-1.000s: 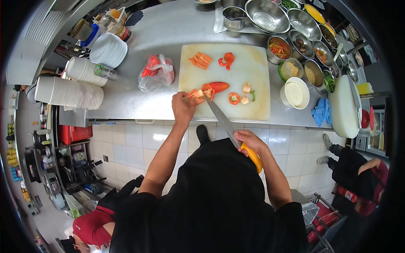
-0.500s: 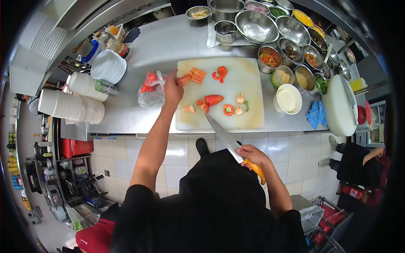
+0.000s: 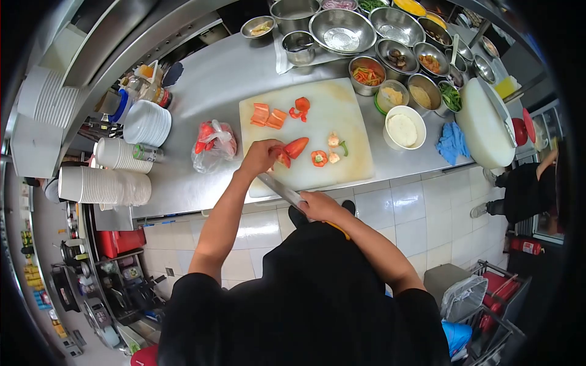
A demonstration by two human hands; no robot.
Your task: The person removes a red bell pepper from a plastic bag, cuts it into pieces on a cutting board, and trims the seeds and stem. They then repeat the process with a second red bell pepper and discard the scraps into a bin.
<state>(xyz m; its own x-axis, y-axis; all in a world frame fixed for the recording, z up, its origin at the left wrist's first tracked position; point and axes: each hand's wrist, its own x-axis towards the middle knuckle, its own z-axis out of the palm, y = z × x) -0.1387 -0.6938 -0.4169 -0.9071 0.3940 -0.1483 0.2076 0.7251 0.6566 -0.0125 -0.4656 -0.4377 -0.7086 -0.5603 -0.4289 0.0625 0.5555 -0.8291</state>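
My left hand (image 3: pixel 261 157) is over the left part of the white cutting board (image 3: pixel 332 116), its fingers closed on a piece of red bell pepper (image 3: pixel 284 158). Touching that piece is a pointed red pepper half (image 3: pixel 297 147). My right hand (image 3: pixel 320 206) grips a large knife (image 3: pixel 282 191) by its yellow handle, mostly hidden behind the hand. The blade points up and left, its tip close below my left hand. Flat pepper slabs (image 3: pixel 268 116) and a curled red pepper piece (image 3: pixel 300 108) lie farther back. A pepper top (image 3: pixel 319 158) and seed cores (image 3: pixel 333 139) sit to the right.
A plastic bag of red peppers (image 3: pixel 213 145) lies left of the board. Steel bowls (image 3: pixel 342 32) of ingredients crowd the back right, with a white tub (image 3: pixel 405 128) and blue cloth (image 3: pixel 453 144) nearer. Stacked plates (image 3: pixel 147 124) and bowls (image 3: pixel 104 185) stand left. Another person (image 3: pixel 525 192) is at right.
My left hand has moved from the pepper slabs down to the red pepper piece. The slabs now lie spread flatter. My right hand has shifted left with the knife, and the view has turned slightly.
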